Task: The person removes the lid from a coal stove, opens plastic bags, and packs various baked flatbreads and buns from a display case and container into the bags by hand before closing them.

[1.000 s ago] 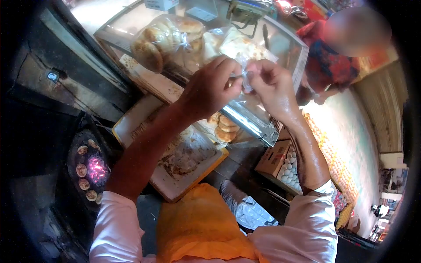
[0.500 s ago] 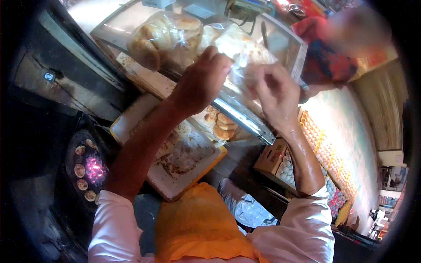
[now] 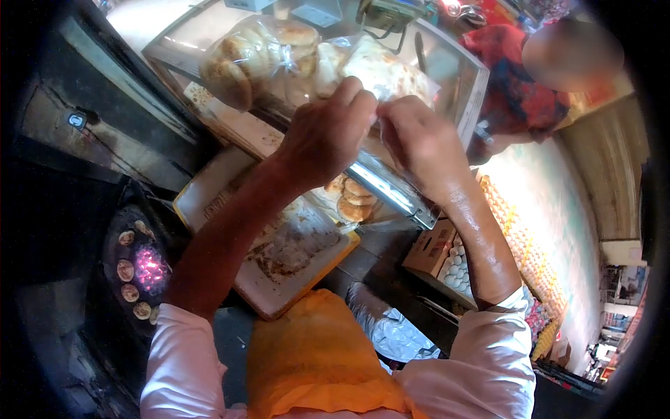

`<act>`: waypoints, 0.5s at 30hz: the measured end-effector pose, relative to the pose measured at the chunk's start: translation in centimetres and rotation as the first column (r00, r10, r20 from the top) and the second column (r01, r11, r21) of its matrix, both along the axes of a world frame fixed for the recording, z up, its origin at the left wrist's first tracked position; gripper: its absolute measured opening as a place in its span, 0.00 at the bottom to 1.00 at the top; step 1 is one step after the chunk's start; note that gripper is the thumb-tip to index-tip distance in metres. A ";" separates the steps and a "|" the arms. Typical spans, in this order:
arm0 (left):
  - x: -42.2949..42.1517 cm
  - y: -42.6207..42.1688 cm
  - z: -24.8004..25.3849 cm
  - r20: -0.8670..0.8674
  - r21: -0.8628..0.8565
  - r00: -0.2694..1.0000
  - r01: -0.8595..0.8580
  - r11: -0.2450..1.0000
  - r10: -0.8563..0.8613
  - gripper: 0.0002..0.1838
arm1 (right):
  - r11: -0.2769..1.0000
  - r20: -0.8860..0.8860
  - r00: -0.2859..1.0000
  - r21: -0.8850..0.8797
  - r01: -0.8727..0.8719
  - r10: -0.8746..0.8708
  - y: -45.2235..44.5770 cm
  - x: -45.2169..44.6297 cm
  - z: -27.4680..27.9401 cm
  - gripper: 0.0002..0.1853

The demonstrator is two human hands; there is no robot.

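My left hand (image 3: 328,133) is closed in a pinch at the near side of a clear plastic bag of flat bread (image 3: 384,68). Right beside it, my right hand (image 3: 422,143) is closed too, its fingertips almost touching the left ones. Both seem to grip the gathered top of that bag, mostly hidden by the fingers. A second clear bag, full of round breads (image 3: 244,59) and knotted, rests to the left on the glass display case (image 3: 471,105). Behind the metal edge, round flat cakes (image 3: 356,202) lie partly stacked.
A yellow-rimmed tray (image 3: 269,304) with crumbs and plastic stands below the case. Round cakes surround glowing coals (image 3: 150,269) at the left. A carton of eggs (image 3: 457,269) and egg trays (image 3: 520,241) are at the right. A person in red (image 3: 516,91) stands across the case.
My hands were together at the bag's knot, moved apart, and are now together again. The person's arm at the right has shifted slightly.
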State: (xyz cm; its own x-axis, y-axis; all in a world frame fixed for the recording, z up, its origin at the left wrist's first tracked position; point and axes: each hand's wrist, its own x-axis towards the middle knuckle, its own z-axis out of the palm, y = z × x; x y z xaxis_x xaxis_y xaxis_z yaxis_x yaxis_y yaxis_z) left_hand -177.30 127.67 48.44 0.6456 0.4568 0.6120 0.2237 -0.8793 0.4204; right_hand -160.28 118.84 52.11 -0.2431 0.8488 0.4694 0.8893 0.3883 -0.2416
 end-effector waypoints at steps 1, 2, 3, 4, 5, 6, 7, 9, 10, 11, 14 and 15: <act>0.0 -0.1 0.1 -0.020 0.002 1.000 -0.007 1.000 0.007 0.05 | 1.000 -0.001 1.000 0.000 0.001 -0.001 -0.1 0.0 0.3 0.10; 0.1 -0.1 0.0 -0.021 0.002 1.000 -0.006 1.000 0.007 0.05 | 0.999 0.015 1.000 -0.036 0.001 -0.001 -0.2 0.1 0.7 0.11; 0.1 -0.2 0.0 -0.039 0.001 0.999 -0.006 1.000 0.006 0.05 | 0.997 0.032 0.999 -0.072 0.003 0.000 -0.3 0.1 0.9 0.11; 0.2 -0.3 0.0 -0.057 0.000 0.998 -0.006 1.000 0.006 0.05 | 0.997 0.031 1.000 -0.071 0.003 -0.001 -0.2 0.3 0.9 0.11; 0.2 -0.4 0.0 -0.058 0.000 0.998 -0.005 1.000 0.004 0.05 | 0.996 0.019 1.000 -0.092 -0.016 0.018 -0.1 0.4 1.0 0.11; 0.3 -0.5 0.0 -0.079 0.004 0.997 -0.010 1.000 0.011 0.06 | 0.993 0.006 0.999 -0.112 -0.035 0.036 -0.1 0.6 1.0 0.11; 0.4 -0.5 0.0 -0.099 0.008 0.995 -0.017 1.000 0.017 0.06 | 0.993 0.005 0.999 -0.113 -0.035 0.035 -0.1 0.5 0.9 0.11; 0.5 -0.8 0.5 -0.069 0.028 0.998 -0.004 1.000 0.006 0.06 | 0.991 0.061 0.997 -0.125 0.045 -0.038 -0.2 0.3 0.7 0.11; 0.5 -0.9 0.7 -0.039 0.049 0.999 0.008 0.999 -0.006 0.07 | 0.991 0.061 0.997 -0.123 0.045 -0.037 -0.3 0.3 0.4 0.11; 0.6 -0.9 0.7 -0.038 0.050 0.999 0.005 0.999 -0.003 0.07 | 0.995 0.016 0.998 -0.078 0.067 -0.066 -0.3 0.3 0.1 0.11; 0.8 -0.7 0.4 -0.013 -0.024 1.000 -0.010 1.000 0.009 0.08 | 0.994 -0.098 0.990 0.022 0.105 -0.103 -0.2 0.4 -1.1 0.11; 0.8 -0.6 0.1 0.007 -0.026 1.000 -0.026 0.999 0.026 0.08 | 0.989 -0.165 0.980 0.077 0.127 -0.113 -0.2 0.5 -1.4 0.10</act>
